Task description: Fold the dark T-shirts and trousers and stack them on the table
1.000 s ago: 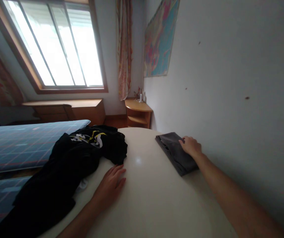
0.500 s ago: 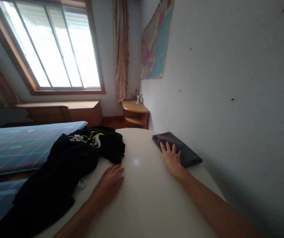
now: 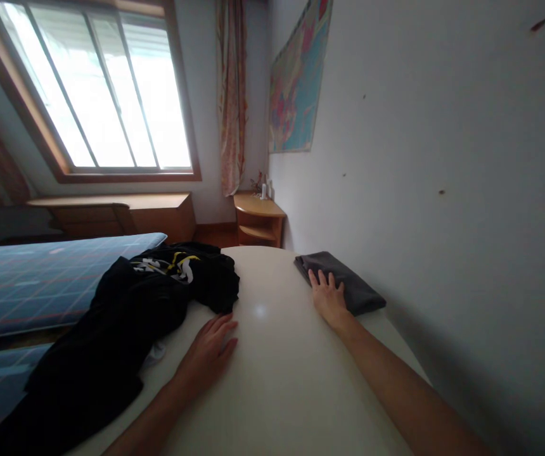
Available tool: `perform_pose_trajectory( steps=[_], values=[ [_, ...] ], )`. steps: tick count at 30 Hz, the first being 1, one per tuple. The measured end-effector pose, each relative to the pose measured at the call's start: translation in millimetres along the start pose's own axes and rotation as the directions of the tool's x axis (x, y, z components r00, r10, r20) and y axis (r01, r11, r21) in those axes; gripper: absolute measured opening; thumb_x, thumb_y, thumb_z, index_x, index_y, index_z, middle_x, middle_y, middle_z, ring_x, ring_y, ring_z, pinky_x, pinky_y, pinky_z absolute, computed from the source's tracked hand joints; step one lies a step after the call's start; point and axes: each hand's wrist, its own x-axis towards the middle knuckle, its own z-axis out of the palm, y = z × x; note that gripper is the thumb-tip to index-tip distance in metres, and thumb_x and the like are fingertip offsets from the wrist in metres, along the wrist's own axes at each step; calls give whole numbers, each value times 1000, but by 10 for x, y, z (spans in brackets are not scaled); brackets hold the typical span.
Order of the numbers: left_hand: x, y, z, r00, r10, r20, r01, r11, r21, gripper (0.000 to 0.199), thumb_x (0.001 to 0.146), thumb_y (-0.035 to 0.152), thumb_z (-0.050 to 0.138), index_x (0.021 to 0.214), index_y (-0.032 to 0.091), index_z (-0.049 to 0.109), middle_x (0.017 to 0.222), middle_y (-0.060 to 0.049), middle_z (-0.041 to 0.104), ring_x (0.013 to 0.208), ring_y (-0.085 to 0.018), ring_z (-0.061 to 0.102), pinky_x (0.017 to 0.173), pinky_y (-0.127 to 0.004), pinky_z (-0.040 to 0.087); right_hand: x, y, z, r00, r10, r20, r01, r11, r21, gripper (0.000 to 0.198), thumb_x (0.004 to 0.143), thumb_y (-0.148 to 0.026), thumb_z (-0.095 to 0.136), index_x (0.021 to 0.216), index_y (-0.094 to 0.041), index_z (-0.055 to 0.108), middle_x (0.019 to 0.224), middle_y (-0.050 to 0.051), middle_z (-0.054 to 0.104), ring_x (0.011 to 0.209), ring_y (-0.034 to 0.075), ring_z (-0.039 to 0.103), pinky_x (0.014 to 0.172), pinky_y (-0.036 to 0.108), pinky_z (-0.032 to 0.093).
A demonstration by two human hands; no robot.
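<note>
Lying folded: grey cloth [image 3: 359, 286], presumably light, soft; best held at edges. Right hand [image 3: 328, 300] splayed on it; left hand [image 3: 210, 347] slack, empty on surface [image 3: 277, 386].

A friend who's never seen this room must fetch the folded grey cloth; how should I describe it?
Find the pale table with the rounded far end. Along its right side, by the white wall, lies the dark grey cloth, with the right hand on it. It is plain and folded flat, unlike the rumpled black clothing with white-and-yellow print on the left.
</note>
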Motion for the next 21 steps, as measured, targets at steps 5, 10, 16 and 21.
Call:
perform_pose_trajectory(
  steps=[5,10,16,21],
  values=[
    [9,18,-19,1000,-17,5,17,1000,3,33,92,30,54,122,22,67,137,-10,61,131,-30,53,111,-52,44,-159,-118,2,998,-15,-64,16,1000,22,56,97,-16,25,150,-13,44,158,19,35,143,38,33,112,59,25],
    [0,6,-9,1000,7,-14,-7,1000,-1,34,92,27,54,123,23,67,139,-9,60,131,-28,53,112,-51,43,-458,-323,39,987,-152,-45,158,971,178,51,100,-23,26,137,-13,59,150,15,49,145,32,31,118,49,19],
    [-18,-6,-9,1000,14,13,-14,999,32,36,94,28,52,127,22,65,141,-9,58,134,-28,50,113,-51,41,-845,-468,17,952,-294,84,252,909,333,63,100,-49,31,154,-18,36,163,10,26,151,30,18,121,47,13],
    [-42,18,-17,999,20,35,-22,998,54,37,95,29,51,129,23,64,144,-10,56,136,-28,48,114,-51,40,-934,-446,-88,902,-411,134,329,853,404,65,98,-53,33,155,-21,33,165,8,22,152,26,12,122,46,7]
  ],
)
